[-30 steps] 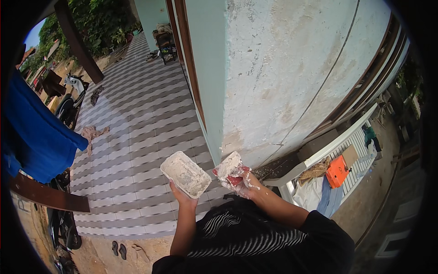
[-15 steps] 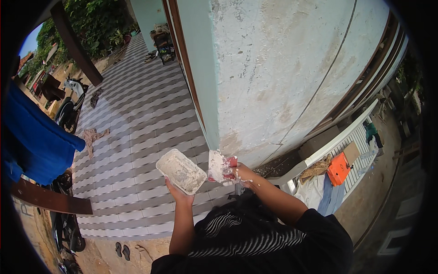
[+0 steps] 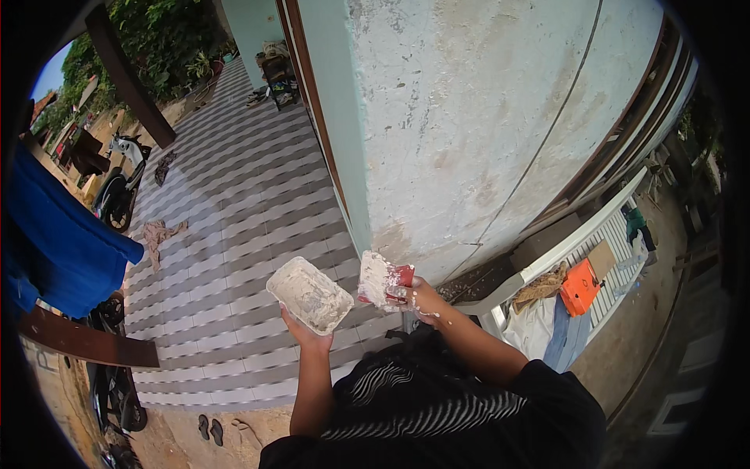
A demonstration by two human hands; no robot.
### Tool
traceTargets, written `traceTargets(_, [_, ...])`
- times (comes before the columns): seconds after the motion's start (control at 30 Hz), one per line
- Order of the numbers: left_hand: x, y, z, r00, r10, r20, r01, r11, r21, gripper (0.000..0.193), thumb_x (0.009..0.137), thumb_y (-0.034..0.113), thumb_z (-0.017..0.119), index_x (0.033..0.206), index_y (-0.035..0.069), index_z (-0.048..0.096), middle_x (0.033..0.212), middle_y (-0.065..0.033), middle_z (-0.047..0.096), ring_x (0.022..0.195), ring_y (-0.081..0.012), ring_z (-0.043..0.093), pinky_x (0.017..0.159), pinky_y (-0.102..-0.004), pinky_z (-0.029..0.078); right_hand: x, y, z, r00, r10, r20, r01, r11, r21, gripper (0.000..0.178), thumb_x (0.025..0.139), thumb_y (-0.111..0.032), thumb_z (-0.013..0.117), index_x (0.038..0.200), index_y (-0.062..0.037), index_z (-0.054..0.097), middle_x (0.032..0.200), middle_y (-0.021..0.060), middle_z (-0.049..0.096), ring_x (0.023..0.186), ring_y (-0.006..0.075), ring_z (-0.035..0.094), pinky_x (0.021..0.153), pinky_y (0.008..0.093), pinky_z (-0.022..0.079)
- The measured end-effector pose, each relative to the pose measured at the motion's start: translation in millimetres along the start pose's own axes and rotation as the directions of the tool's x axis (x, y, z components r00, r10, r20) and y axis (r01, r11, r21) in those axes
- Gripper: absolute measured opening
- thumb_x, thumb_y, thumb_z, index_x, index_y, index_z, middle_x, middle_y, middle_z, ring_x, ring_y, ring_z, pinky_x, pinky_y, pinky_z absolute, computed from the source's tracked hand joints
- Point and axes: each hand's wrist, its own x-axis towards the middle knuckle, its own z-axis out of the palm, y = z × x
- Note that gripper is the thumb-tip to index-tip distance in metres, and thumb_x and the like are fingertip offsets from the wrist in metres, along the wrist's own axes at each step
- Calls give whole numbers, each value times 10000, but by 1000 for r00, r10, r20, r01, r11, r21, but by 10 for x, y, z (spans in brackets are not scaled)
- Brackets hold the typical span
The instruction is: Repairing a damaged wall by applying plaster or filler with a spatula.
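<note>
My left hand [image 3: 308,332] supports a rectangular plastic tub [image 3: 291,275] from below, its fingers mostly hidden under it. Whitish, lumpy filler paste coats the inside of the tub. In my right hand [image 3: 419,295] is a red scraper [image 3: 402,273], the fingers closed around it and spattered with paste. A thick load of paste [image 3: 376,275] covers the scraper's face. The scraper is just right of the tub, apart from it, close to the lower end of the wall corner. The pale wall [image 3: 453,141] ahead has patchy, stained and chipped paint.
Grey striped tiles [image 3: 226,234] cover the porch floor on the left. A blue cloth [image 3: 70,234] hangs at the far left. On the right, a white slatted bench [image 3: 617,250] holds an orange bag [image 3: 579,288] and cloths. Sandals [image 3: 210,428] lie below the porch edge.
My right hand and the scraper have shifted slightly right and turned, showing more of the paste load. The tub in my left hand stays nearly still.
</note>
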Motion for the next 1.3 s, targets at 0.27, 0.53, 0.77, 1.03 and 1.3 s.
traceTargets(0.27, [-37,-15,-31,1000,-1,5,1,1000,-13,604,871,558,367,1330,167,402,1276,-62,499,1136,-311,512,932,-523,431,-258,-437,-72,999,1,32,1,997,-71,358,845,-61,537,1186,46,521,1071,149,631,932,231,651,806,324,532])
traceTargets(0.53, [-110,-12,-47,1000,3,22,-3,1000,-22,606,869,566,371,1329,173,404,1275,-59,499,1137,-309,510,933,-518,431,-325,-788,-50,990,138,-11,-139,988,-66,373,881,-178,510,1176,51,518,1049,170,634,881,260,666,720,354,565])
traceTargets(0.77, [-156,-3,2,1000,9,22,-9,1000,-24,609,871,570,360,1334,176,399,1278,-60,497,1137,-311,510,934,-519,429,-146,-1078,93,997,64,33,-66,997,39,340,900,-167,463,1140,68,507,999,199,626,821,316,663,671,446,574])
traceTargets(1.03, [-125,-13,-113,1000,8,23,-6,999,-46,624,860,582,378,1339,182,395,1291,-57,490,1145,-313,505,935,-530,427,-111,-946,-222,993,-80,88,43,931,364,409,824,-201,537,1125,75,523,1042,211,620,846,323,657,682,440,574])
traceTargets(1.3, [-136,-46,-106,1000,2,9,-2,999,-43,624,857,581,385,1338,184,396,1294,-52,489,1148,-312,505,925,-535,433,-484,-682,-212,996,91,24,-94,948,305,371,875,-168,501,1156,73,493,1012,218,628,827,325,664,658,435,576])
